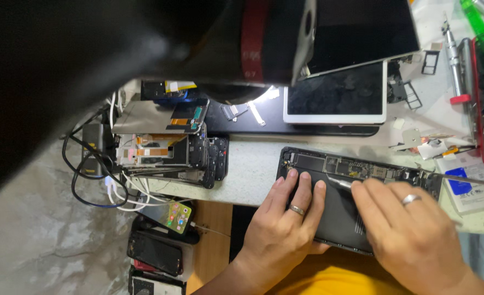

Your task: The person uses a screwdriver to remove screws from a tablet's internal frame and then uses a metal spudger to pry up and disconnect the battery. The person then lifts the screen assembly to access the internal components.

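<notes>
An opened tablet body [329, 164] with its black battery and circuit board exposed lies at the near edge of the worktable [253, 158]. My left hand [285, 224], wearing a ring, presses flat on the battery with its fingers together. My right hand [406, 229], also ringed, rests on the right part of the tablet and holds metal tweezers [339, 183], whose tips point left toward the left fingertips.
A white-framed tablet screen [335, 93] lies behind, under a dark microscope-like body [264, 38]. A stack of opened phones [171, 153] stands at left, with cables [89, 169] hanging. A screwdriver [454, 60] and small parts lie at right; more phones [154, 251] sit below the table.
</notes>
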